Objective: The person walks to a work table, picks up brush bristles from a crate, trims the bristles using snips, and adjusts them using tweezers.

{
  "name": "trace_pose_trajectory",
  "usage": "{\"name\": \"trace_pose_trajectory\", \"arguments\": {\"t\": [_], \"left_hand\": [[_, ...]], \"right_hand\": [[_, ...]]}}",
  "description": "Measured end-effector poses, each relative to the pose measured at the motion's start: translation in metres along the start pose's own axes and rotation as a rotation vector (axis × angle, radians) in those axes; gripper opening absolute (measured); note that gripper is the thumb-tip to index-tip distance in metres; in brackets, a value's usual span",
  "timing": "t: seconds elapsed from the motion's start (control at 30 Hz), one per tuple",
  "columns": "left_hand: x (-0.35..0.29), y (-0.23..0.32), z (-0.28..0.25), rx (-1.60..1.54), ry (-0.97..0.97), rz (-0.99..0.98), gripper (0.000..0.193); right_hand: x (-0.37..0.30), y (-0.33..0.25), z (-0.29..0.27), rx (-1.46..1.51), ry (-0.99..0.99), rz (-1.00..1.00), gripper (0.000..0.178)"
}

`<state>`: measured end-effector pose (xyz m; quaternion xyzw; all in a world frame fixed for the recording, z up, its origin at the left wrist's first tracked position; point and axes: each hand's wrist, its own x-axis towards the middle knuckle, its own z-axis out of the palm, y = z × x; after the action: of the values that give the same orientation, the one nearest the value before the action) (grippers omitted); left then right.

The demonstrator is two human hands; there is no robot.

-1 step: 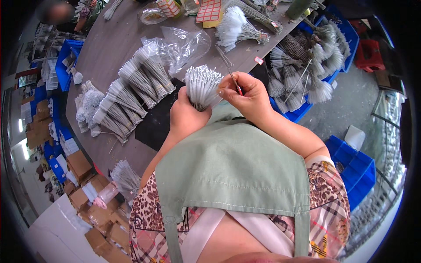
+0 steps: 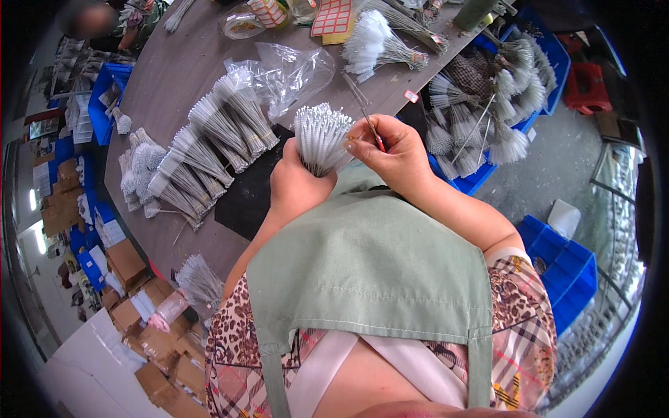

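Observation:
A round bundle of thin wire-stemmed brushes (image 2: 322, 134) with white bristles stands tips up in front of my apron. My left hand (image 2: 296, 182) is wrapped round its lower part. Beside the bundle on the right, my right hand (image 2: 390, 148) is closed on slim metal tweezers (image 2: 363, 101) with a red part; their prongs point up and away. The thumb and forefinger of that hand pinch close to the bundle's right edge. Whether they also hold a brush is too small to tell.
Several tied brush bundles (image 2: 226, 118) lie in a row on the brown table (image 2: 167, 76), left of my hands. Behind are a clear plastic bag (image 2: 293, 73), a red-and-white label sheet (image 2: 332, 17) and another bundle (image 2: 376, 45). Blue bins (image 2: 557, 268) stand at right.

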<state>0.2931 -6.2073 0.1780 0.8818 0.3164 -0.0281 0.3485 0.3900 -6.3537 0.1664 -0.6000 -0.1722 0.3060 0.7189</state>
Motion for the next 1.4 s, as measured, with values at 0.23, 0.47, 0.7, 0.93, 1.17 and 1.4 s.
{"name": "trace_pose_trajectory", "arguments": {"t": [0.23,0.47,0.7,0.93,1.17,1.4], "left_hand": [[-0.001,0.000,0.000,-0.009,-0.016,-0.018,0.051],[0.000,-0.001,0.001,-0.014,-0.035,-0.006,0.052],[0.004,-0.012,0.011,-0.115,-0.116,-0.026,0.059],[-0.004,-0.056,0.026,-0.082,-0.269,-0.111,0.077],[-0.008,-0.086,0.026,-0.601,-0.332,-0.078,0.051],[-0.002,-0.088,0.013,-0.291,-0.097,0.376,0.035]], "right_hand": [[-0.002,-0.001,0.000,-0.055,0.026,0.032,0.011],[0.001,-0.002,-0.006,-0.152,-0.019,0.033,0.011],[0.006,0.005,-0.005,-0.353,-0.007,-0.302,0.011],[0.026,-0.018,-0.040,0.260,0.270,-0.247,0.004],[0.119,0.091,-0.064,-0.844,0.110,-0.183,0.018],[0.179,0.156,-0.052,-1.167,0.102,-0.162,0.023]]}}
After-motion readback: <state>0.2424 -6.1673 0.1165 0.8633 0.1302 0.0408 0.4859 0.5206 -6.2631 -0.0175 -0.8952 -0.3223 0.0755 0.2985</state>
